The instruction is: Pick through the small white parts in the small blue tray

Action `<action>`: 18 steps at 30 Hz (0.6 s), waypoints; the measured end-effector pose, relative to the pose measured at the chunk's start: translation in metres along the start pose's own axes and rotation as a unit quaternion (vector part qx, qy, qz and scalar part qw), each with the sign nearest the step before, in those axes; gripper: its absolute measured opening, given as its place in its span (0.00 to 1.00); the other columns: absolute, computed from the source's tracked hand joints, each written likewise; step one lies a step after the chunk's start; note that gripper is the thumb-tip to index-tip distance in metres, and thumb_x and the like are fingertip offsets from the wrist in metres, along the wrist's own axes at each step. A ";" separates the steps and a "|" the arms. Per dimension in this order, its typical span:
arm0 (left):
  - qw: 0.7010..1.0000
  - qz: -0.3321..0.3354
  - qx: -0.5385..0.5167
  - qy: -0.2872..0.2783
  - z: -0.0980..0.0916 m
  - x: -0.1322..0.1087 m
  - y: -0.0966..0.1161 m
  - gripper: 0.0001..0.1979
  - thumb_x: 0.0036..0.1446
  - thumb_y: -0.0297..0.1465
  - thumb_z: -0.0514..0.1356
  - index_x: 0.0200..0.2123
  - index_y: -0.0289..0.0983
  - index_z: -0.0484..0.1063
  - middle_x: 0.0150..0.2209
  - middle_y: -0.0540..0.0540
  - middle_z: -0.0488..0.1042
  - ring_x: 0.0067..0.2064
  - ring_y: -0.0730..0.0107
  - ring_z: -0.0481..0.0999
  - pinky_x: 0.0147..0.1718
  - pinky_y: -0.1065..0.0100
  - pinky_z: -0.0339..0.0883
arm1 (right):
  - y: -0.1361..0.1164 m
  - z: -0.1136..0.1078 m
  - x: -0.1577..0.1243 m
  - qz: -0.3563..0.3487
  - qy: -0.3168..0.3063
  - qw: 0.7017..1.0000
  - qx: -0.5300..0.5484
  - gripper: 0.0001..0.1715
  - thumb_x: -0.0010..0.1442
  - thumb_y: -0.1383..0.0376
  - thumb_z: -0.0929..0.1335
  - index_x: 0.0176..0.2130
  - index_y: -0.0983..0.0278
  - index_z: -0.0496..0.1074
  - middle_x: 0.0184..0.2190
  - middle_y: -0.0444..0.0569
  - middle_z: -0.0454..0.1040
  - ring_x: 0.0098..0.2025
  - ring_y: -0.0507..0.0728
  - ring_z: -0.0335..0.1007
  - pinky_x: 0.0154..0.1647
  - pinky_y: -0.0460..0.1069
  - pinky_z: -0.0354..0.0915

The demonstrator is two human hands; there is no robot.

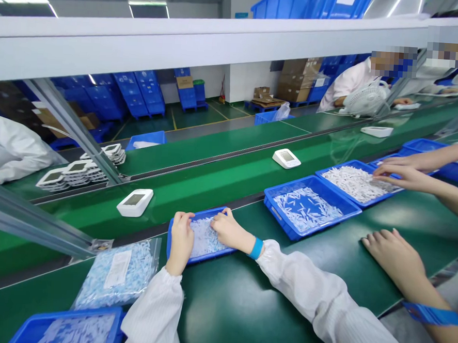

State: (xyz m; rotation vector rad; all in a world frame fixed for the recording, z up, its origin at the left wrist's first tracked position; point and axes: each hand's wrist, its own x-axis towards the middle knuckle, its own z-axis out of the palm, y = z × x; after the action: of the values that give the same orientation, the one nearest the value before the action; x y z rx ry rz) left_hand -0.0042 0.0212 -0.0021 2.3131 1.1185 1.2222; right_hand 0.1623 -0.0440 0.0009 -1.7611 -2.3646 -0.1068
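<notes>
A small blue tray (202, 259) of tiny white parts (204, 237) sits on the green bench at the conveyor's near edge. My left hand (180, 238) rests in its left half with fingers curled down at the far rim. My right hand (229, 231), a blue band at its wrist, lies over the right half with fingers bent into the parts. Whatever either hand pinches is hidden. Both arms wear white sleeves.
White display devices (134, 202) (286, 158) ride the green conveyor beyond. A clear bag of parts (117, 273) and another blue tray (33, 330) lie to my left. Two larger blue trays (276, 213) (382, 200) stand to the right, with co-workers' hands (392, 254) (399, 174) nearby.
</notes>
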 end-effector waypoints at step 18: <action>0.995 -0.002 -0.071 -0.072 0.004 -0.002 0.007 0.12 0.58 0.29 0.52 0.43 0.38 0.72 0.35 0.46 0.76 0.38 0.66 0.75 0.41 0.63 0.67 | -0.001 -0.006 0.015 0.123 0.186 0.733 0.643 0.09 0.60 0.65 0.64 0.38 0.65 0.73 0.34 0.47 0.72 0.33 0.51 0.66 0.38 0.48 0.63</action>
State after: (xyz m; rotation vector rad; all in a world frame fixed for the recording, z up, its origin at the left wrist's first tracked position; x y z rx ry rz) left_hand 0.0018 0.0151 -0.0014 2.2508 0.9560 1.0766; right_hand 0.1576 -0.0317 0.0100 -1.0757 -1.1957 0.8966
